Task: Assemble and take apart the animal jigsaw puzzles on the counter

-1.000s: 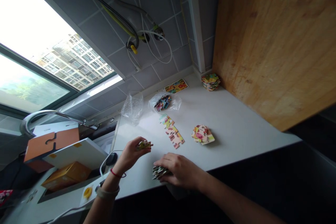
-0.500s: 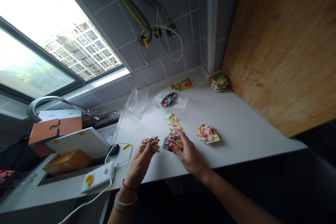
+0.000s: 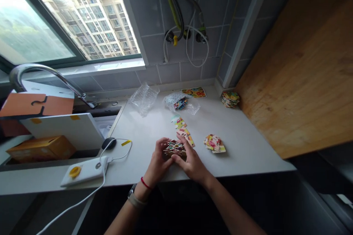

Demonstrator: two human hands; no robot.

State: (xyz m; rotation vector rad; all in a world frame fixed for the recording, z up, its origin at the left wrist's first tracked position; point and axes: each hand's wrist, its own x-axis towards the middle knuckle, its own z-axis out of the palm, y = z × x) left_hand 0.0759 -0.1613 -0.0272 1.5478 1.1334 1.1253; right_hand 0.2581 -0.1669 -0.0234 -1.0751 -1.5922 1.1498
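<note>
Two hands close in on one stack of puzzle pieces near the counter's front edge: the left hand grips its left side, the right hand its right, thumbs meeting or nearly so on the near side. Just beyond the right fingers, a strip of pieces runs away over the counter, its near end partly hidden by that hand. A pile sits to the right, apart from the knuckles. Farther back, a bag with pieces in it lies before a picture card, a crumpled clear bag to its left. In the far corner, another heap stands close against the wooden board, which walls off that side. To the left, a cable loops over the counter by a black plug, with a power strip along the front edge; past them come the sink and its boxes. White counter stretches between strip and cable loop, and again from pile to board.
</note>
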